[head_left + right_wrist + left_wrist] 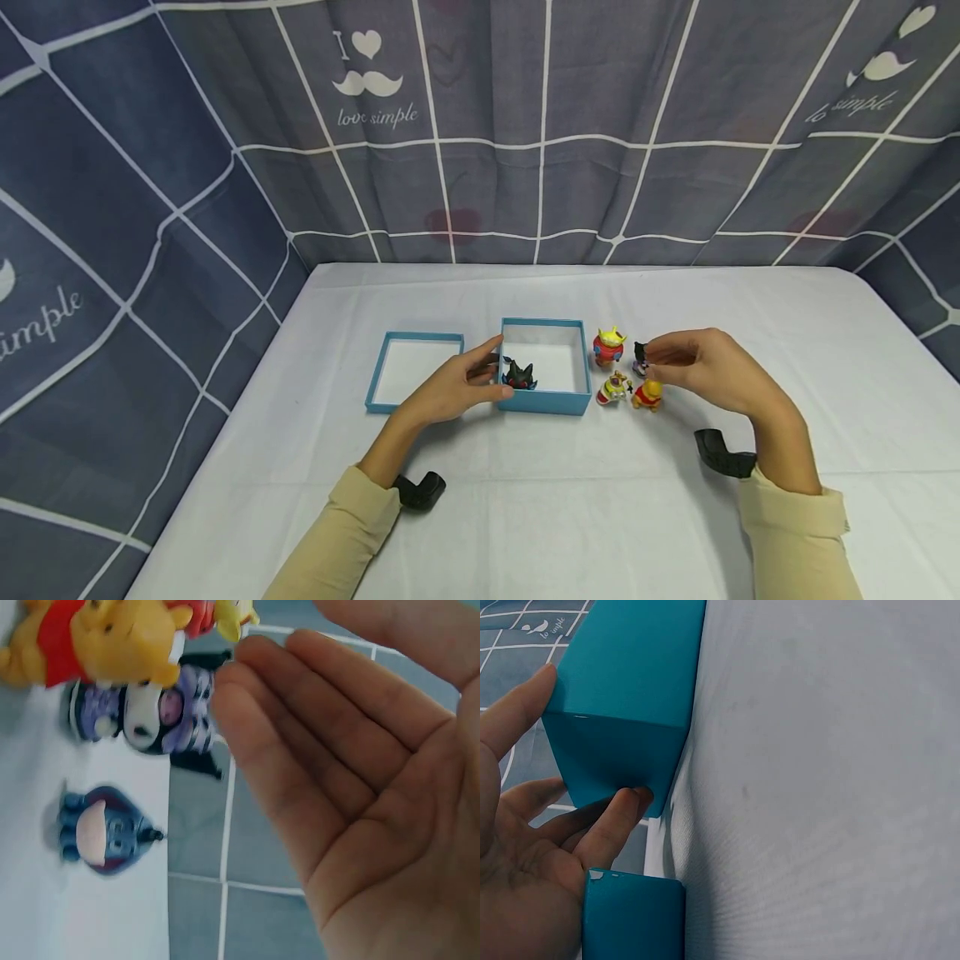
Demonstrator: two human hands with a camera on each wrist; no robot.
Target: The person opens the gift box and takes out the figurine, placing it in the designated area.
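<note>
A blue open box point(545, 403) with a white inside stands mid-table; a dark figurine with pointed ears point(519, 375) is in its front left corner. My left hand point(453, 385) rests its fingers on the box's left wall, the thumb at the front corner. To the right, my right hand point(693, 363) reaches beside a black-and-purple figurine point(640, 360); in the right wrist view its extended fingers come close to that figurine's head without gripping it. A yellow bear figurine in red point(648, 395) sits in front. A blue donkey figurine point(109, 830) shows in the right wrist view.
The box's lid point(381, 373) lies to its left, white inside upward. Between box and right hand stand a red figurine with a yellow horned top point(608, 347) and a yellow, white and red figurine point(614, 388). A grey-blue grid curtain point(487, 192) hangs behind the white-covered table point(570, 517).
</note>
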